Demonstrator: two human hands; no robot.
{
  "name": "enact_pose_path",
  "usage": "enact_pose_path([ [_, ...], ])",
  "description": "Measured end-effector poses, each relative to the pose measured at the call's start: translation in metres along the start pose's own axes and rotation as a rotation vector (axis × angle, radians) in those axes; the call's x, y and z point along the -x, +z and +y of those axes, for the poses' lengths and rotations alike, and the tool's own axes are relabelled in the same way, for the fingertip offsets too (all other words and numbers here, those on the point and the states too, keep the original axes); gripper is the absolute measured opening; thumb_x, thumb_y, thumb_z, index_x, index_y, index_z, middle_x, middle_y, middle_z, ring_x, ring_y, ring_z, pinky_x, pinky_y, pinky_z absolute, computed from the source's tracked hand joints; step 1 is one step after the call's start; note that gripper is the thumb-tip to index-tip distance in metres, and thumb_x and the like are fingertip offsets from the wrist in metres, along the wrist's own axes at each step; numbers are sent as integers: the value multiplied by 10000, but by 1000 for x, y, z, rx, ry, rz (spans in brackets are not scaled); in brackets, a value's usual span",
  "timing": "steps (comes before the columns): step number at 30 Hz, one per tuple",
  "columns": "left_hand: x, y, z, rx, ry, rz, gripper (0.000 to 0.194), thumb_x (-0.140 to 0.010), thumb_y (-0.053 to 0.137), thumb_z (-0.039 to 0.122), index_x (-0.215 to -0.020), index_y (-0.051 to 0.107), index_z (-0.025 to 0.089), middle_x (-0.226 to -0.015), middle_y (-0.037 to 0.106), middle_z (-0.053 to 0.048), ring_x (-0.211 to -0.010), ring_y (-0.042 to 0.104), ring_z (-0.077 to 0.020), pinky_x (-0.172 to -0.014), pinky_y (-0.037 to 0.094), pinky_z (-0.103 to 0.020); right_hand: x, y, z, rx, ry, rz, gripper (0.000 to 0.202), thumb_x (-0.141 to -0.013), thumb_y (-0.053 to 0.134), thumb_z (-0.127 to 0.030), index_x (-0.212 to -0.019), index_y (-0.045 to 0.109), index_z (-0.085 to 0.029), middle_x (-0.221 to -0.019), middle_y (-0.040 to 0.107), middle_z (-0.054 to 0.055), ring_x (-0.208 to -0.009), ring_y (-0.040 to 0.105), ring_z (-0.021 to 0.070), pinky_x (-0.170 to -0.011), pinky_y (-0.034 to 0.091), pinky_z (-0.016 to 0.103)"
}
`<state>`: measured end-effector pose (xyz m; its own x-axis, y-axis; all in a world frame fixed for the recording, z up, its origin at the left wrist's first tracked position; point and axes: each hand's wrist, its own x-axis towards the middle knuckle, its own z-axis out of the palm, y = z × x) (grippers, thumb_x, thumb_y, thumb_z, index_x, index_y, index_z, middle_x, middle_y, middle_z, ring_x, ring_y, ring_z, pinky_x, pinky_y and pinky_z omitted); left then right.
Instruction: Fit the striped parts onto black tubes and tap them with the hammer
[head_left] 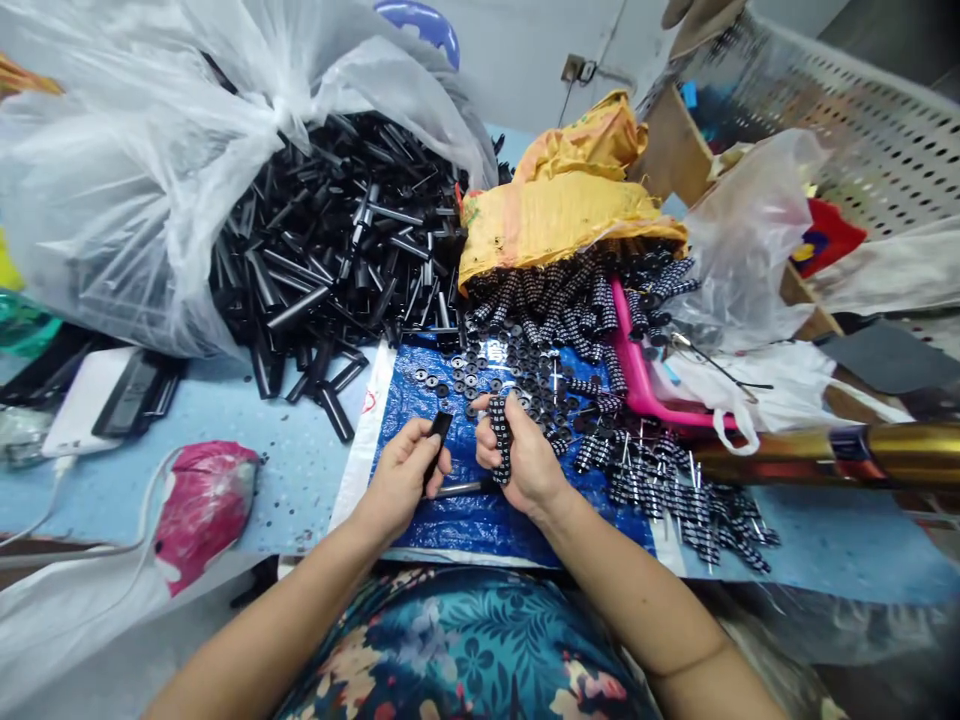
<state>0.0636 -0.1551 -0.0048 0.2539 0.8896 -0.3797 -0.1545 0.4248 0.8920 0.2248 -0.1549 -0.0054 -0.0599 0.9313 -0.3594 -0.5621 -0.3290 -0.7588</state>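
Note:
My left hand [409, 465] is closed around a short black tube [441, 428], which tilts up and to the right between thumb and fingers. Beside it, my right hand [525, 455] grips a black handle with white markings [500, 440], held nearly upright. A small gap separates the two pieces. Under my hands a thin metal rod [459, 489] shows above the blue plastic sheet [442, 525]. Small black round discs [471, 380] with center holes lie scattered just beyond my fingers. More patterned handles [667, 480], some with metal rods sticking out, are heaped to the right.
A clear plastic bag [142, 200] spills many black tubes [337, 260] at the back left. Patterned handles pour from a yellow sack [570, 220]. A pink plastic frame [634, 360], a gold roll [885, 455], a white power bank [94, 400] and a pink wrapped bundle [206, 505] surround the work area.

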Motion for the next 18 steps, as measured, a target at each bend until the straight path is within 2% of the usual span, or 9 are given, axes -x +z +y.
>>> enact_pose_path([
  [3,5,5,-1,-25,69,94,280,-884,644,439,-789,520,207,-604,570,48,-414,384,-51,-435,281,-211,3,2,6,-23,-16,21,486,-901,566,-665,-1077,628,-216,-551,436,-84,-402,307,64,-409,246,198],
  [5,6,11,-4,-112,166,151,271,-843,709,423,-773,573,199,-648,583,31,-502,460,-72,-499,363,-219,5,7,14,-46,-62,84,472,-897,577,-660,-1062,649,-224,-596,504,-63,-446,399,78,-439,341,210],
  [7,4,17,-9,-196,260,153,248,-771,783,382,-828,642,186,-733,626,12,-633,541,-105,-613,443,-236,7,12,21,-33,-135,143,442,-896,590,-638,-1016,676,-222,-756,632,-9,-615,567,117,-588,495,257],
  [9,1,20,-12,-246,303,120,269,-737,804,358,-876,674,168,-772,642,4,-688,553,-121,-663,458,-251,7,13,26,57,-189,144,433,-924,556,-618,-1011,696,-218,-990,700,48,-884,660,182,-825,555,343],
  [11,1,19,-14,-263,299,102,249,-760,778,363,-842,670,154,-722,609,13,-648,509,-110,-623,429,-245,8,6,28,250,-261,62,458,-947,528,-611,-1153,679,-232,-1226,669,85,-1156,623,245,-999,516,425],
  [12,1,17,-13,-259,287,105,245,-774,764,369,-819,663,151,-694,584,20,-628,484,-103,-600,409,-240,8,0,27,387,-336,8,515,-924,569,-621,-1273,629,-247,-1356,605,97,-1289,551,276,-1056,486,458],
  [14,5,10,-12,-233,246,100,255,-785,759,379,-803,655,147,-674,557,25,-619,462,-97,-582,387,-234,8,-16,25,710,-565,-108,814,-799,738,-627,-1482,444,-296,-1578,382,100,-1477,332,338,-1136,420,531],
  [16,9,3,-9,-215,205,74,273,-773,776,390,-810,656,147,-677,560,23,-624,467,-102,-580,386,-236,8,-29,21,998,-811,-246,1053,-698,863,-539,-1564,296,-342,-1648,239,90,-1514,237,377,-1174,365,590],
  [18,13,-2,-7,-200,177,51,295,-790,761,420,-820,653,148,-682,567,16,-621,472,-107,-582,390,-244,9,-36,19,1148,-932,-367,1025,-749,856,-426,-1578,258,-355,-1627,285,96,-1479,327,372,-1178,370,602],
])
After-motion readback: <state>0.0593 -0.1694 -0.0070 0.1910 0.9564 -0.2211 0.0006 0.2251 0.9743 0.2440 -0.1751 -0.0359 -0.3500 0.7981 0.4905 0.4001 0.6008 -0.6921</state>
